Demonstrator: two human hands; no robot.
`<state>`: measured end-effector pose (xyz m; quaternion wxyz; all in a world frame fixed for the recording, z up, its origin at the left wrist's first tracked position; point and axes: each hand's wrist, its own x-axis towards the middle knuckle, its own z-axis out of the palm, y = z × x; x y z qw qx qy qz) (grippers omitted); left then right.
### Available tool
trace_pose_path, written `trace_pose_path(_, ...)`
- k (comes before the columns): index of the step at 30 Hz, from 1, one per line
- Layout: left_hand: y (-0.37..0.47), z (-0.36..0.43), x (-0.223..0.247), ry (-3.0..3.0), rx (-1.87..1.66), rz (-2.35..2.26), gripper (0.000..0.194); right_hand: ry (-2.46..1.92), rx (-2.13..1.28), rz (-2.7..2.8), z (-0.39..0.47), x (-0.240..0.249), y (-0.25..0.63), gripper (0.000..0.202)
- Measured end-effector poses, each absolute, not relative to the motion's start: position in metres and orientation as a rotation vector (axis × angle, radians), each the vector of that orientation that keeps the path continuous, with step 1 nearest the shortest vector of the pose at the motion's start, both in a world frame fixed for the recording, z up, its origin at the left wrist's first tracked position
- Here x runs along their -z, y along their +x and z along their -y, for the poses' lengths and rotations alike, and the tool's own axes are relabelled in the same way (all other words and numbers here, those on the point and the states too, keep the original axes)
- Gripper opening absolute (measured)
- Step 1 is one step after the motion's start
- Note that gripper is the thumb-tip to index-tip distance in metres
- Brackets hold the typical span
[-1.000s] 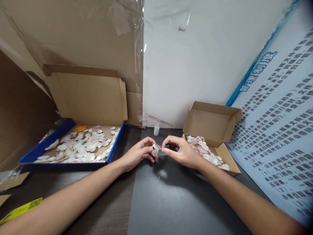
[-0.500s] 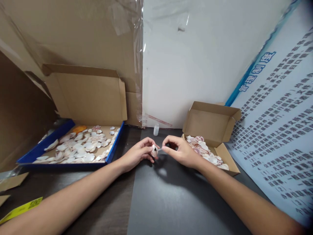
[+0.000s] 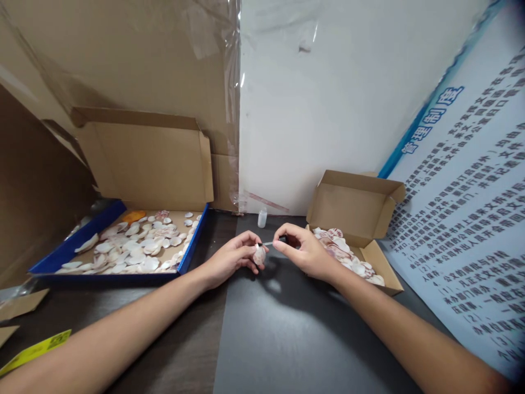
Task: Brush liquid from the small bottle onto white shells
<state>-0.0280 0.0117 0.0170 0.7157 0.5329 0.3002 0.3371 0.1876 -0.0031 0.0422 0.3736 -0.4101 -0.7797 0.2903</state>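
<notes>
My left hand [image 3: 240,253] pinches a small pale seashell [image 3: 259,255] with pinkish-brown markings and holds it just above the dark grey mat. Between the thumb and fingers of my right hand [image 3: 301,249] is a thin brush [image 3: 268,243] with a light stem and a dark tip. That tip meets the upper edge of the shell. Behind my hands a small translucent bottle [image 3: 262,218] stands upright on the mat; no cap shows on it.
To the left, a blue-sided tray [image 3: 192,241] holds many loose shells and an orange one. On the right, an open cardboard box [image 3: 388,268] contains more shells. A white board [image 3: 311,109] rises at the back, and a printed poster [image 3: 463,219] leans at far right.
The brush tip has shifted up from the middle of the shell to its upper edge. My right hand has risen slightly with it. My left hand stays in place.
</notes>
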Motion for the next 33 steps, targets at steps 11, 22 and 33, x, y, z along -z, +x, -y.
trace_pose_path(11,-0.0275,-0.0113,-0.0174,1.185,-0.761,-0.655,0.025,-1.032,-0.75,2.069,0.0051,-0.0442,0.1878,0.016)
trace_pose_path(22,-0.0272,-0.012,-0.0172,1.183,-0.769,-0.656,0.026,-1.052,-0.787,2.031,0.0057,-0.0443,0.1876,0.019)
trace_pose_path(33,-0.0272,-0.0104,-0.0172,1.17,-0.77,-0.669,0.027,-1.045,-0.797,2.033,0.0047,-0.044,0.1876,0.023)
